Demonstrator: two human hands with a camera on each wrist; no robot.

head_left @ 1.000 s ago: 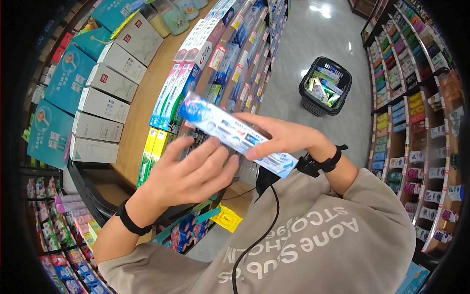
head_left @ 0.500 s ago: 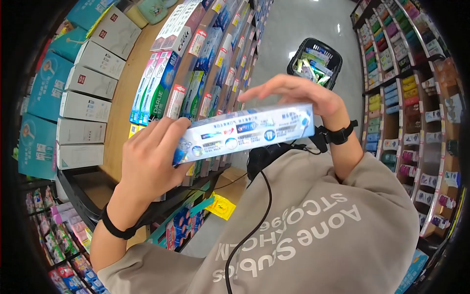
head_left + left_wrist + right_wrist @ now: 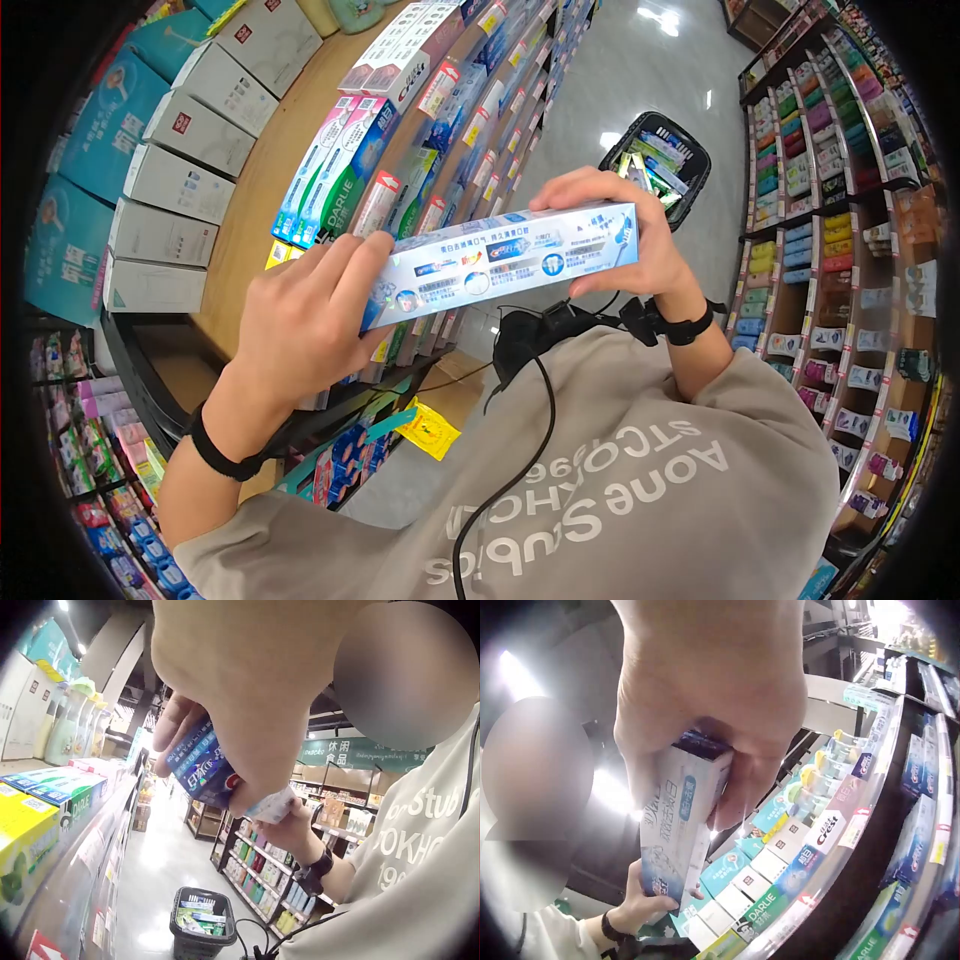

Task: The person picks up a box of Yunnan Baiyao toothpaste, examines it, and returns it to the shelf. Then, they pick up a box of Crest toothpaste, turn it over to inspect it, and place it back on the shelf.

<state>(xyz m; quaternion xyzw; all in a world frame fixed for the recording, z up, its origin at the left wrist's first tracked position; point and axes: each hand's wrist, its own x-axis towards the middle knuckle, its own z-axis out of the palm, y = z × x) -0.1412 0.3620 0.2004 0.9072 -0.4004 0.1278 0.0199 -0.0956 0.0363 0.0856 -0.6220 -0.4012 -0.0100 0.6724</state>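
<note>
A long white-and-blue toothpaste box [image 3: 500,258] is held level between both hands, its printed side facing up toward the head camera. My left hand [image 3: 305,315] grips its left end, fingers over the top edge and thumb beneath. Around the right end curls my right hand [image 3: 635,225], thumb on the lower edge. In the left wrist view, a dark blue end of the toothpaste box [image 3: 202,769] shows under the left hand. The right wrist view looks along the toothpaste box [image 3: 679,817], with the left hand [image 3: 641,904] at its far end.
Toothpaste boxes [image 3: 335,175] line the shelf at left, with white boxes [image 3: 190,185] behind them. A black basket [image 3: 690,150] holding several packages stands on the floor ahead. Stocked shelves [image 3: 830,250] run along the right. A black cable [image 3: 500,470] hangs across the shirt.
The toothpaste box passed from the right hand to the left and turned more level. The right hand let go, lifted away, then took hold of the right end again.
</note>
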